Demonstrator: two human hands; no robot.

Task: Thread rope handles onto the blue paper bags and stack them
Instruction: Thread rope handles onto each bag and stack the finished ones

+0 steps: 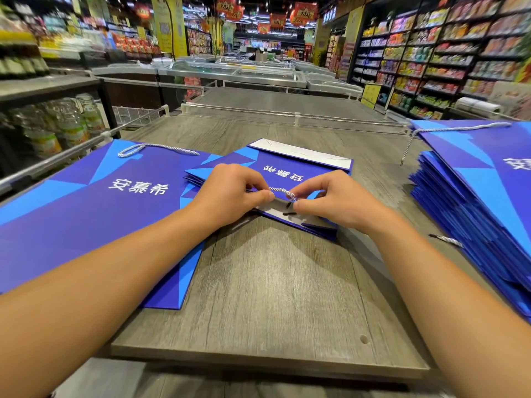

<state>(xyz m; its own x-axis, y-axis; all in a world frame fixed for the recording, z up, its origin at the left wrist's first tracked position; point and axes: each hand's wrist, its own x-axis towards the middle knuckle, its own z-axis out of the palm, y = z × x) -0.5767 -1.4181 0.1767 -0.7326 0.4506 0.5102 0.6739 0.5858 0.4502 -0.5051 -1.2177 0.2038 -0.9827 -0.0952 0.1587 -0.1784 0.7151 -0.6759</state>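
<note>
**Now threading: rope handle at the mouth of the middle bag**

Nearest, two bare forearms are reaching forward over the grey wood-grain tabletop [273, 297]. Left hand [230, 193] is pinching one end of a white twisted rope handle [283, 192] between thumb and fingertips. Right hand [334, 201] is pinching the other end of the same short stretch, right at the bag's top edge. Both hands are closed on the rope; neither is resting flat.

Blue paper bag [287, 173] is lying flat under the hands at the middle of the tabletop, its open white-lined edge facing the person, white characters printed on its face. Black rope tips are showing at that edge, just below the fingers.

Left of it, a finished bag [94, 208] is lying flat, partly tucked under the worked one, its rope handle looping at the far edge.

Right, well apart, a tall stack of bags [474, 214] is sitting, with a loose rope [446, 239] poking out of its near side.

Beyond, clear dividers, freezer chests and stocked store shelves are running back, blurred.
</note>
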